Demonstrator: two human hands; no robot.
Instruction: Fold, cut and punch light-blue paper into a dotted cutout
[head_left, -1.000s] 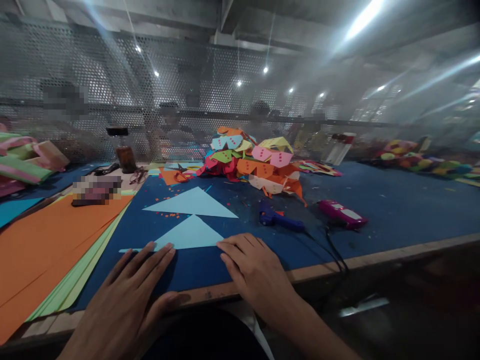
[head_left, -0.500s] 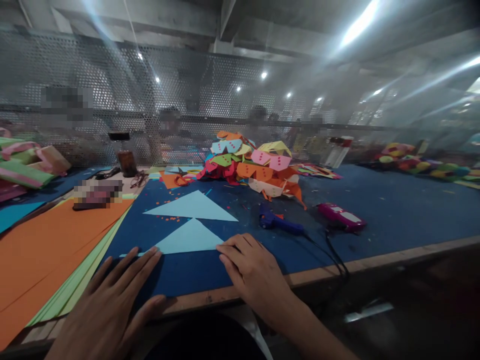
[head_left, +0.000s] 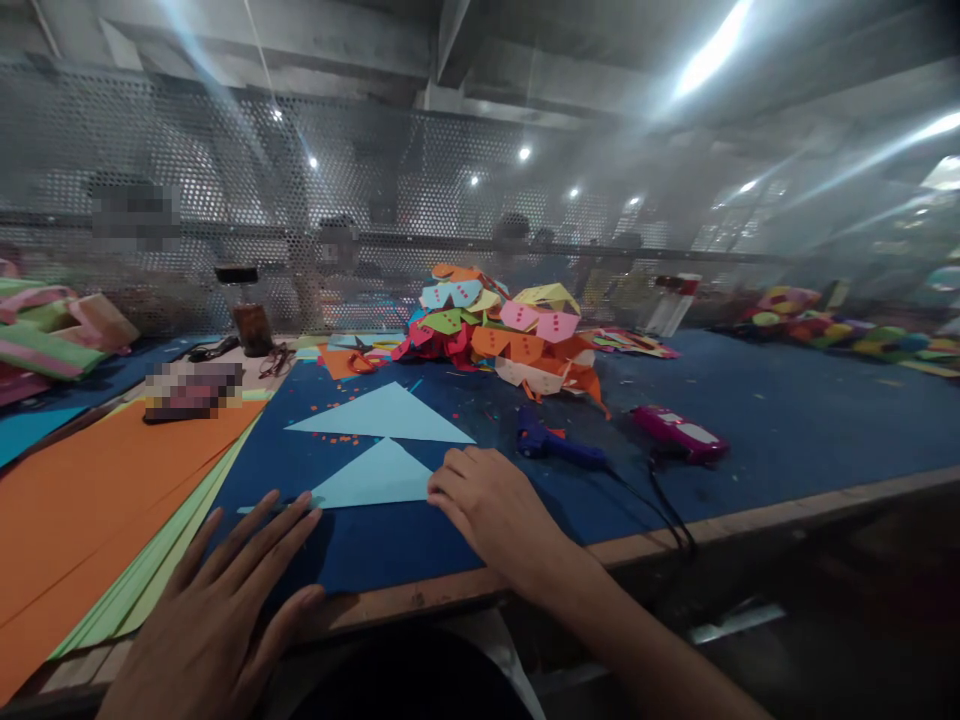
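Observation:
A light blue folded paper triangle (head_left: 379, 476) lies flat on the dark blue table mat near its front edge. My left hand (head_left: 232, 590) is spread flat, its fingertips resting on the triangle's left corner. At the right end, my right hand (head_left: 491, 515) has its fingers curled and drawn together on the paper, covering that corner. Just beyond lies a second light blue paper triangle (head_left: 382, 413), which neither hand touches.
Orange paper sheets (head_left: 112, 500) lie at left, with a phone (head_left: 193, 391) and a jar (head_left: 251, 315) behind. Colourful paper masks (head_left: 517, 335) are piled at the back. A blue glue gun (head_left: 559, 442) and a magenta device (head_left: 679, 434) sit right, cords over the table edge.
My right hand has shifted slightly up and left at the triangle's right corner, and its fingers have curled in more. My left hand stays nearly in place.

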